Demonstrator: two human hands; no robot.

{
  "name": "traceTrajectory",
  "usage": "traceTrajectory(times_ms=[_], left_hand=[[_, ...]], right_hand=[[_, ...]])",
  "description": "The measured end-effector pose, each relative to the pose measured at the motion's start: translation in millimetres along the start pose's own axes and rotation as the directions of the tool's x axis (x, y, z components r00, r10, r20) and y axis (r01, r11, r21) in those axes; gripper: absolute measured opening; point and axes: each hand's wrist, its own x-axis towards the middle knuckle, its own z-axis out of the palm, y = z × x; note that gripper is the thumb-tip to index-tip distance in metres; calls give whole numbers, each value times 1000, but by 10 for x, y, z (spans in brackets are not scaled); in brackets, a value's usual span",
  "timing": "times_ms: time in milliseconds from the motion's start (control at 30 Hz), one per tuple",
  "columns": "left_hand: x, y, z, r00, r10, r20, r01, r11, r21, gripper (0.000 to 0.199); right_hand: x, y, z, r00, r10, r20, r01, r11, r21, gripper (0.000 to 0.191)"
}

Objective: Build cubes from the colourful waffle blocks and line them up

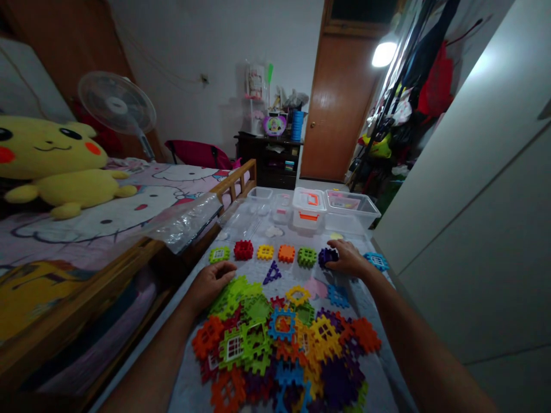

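Note:
My right hand (348, 258) has its fingers around a small stack of dark purple interlocking plastic tiles (327, 256), at the right end of a row on the cloth. Along that row sit a lime tile (219, 254), a red stack (243, 250), a yellow stack (265, 252), an orange stack (286, 253) and a green stack (307, 257). Beyond my right hand is a blue window tile (376, 261). My left hand (214, 283) rests beside the lime-green tiles (236, 295) of a mixed pile, thumb apart from the fingers, holding nothing visible. A purple triangle tile (272, 273) lies between row and pile.
Behind the row stand a lidded clear box (309, 206) with orange latches and an open clear bin (350, 207). A wooden bed rail (235, 180) and plastic wrap (189, 221) border the left. A white cabinet (473, 201) stands close on the right.

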Motion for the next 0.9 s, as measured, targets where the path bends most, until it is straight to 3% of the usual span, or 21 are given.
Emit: traceTrajectory(times_ms=[100,233,300,400,533,633,900], left_hand=[[-6,22,-6,1000,2,10,-2,1000,14,37],[-5,31,-13,1000,-2,18,1,1000,17,39],[-7,40,-15,1000,3,20,-3,1000,21,39],[-17,68,-16,1000,11,16,-12,999,35,38],[-23,81,-12,1000,14,-1,-13,999,45,37],[-10,42,-12,1000,24,-13,-24,998,51,37],[26,-12,-28,1000,-11,5,11,998,56,41]], right_hand=[[-128,12,-83,997,-7,-71,9,1000,30,62],[-429,48,-153,981,-66,-184,90,988,124,48],[-608,63,-141,983,-86,-163,114,978,173,43],[-845,62,-75,995,-93,-37,99,967,236,39],[-1006,7,45,990,-96,99,69,966,251,45],[-1016,-41,132,993,-81,90,57,968,245,53],[-991,-7,237,993,-109,52,90,955,282,47]])
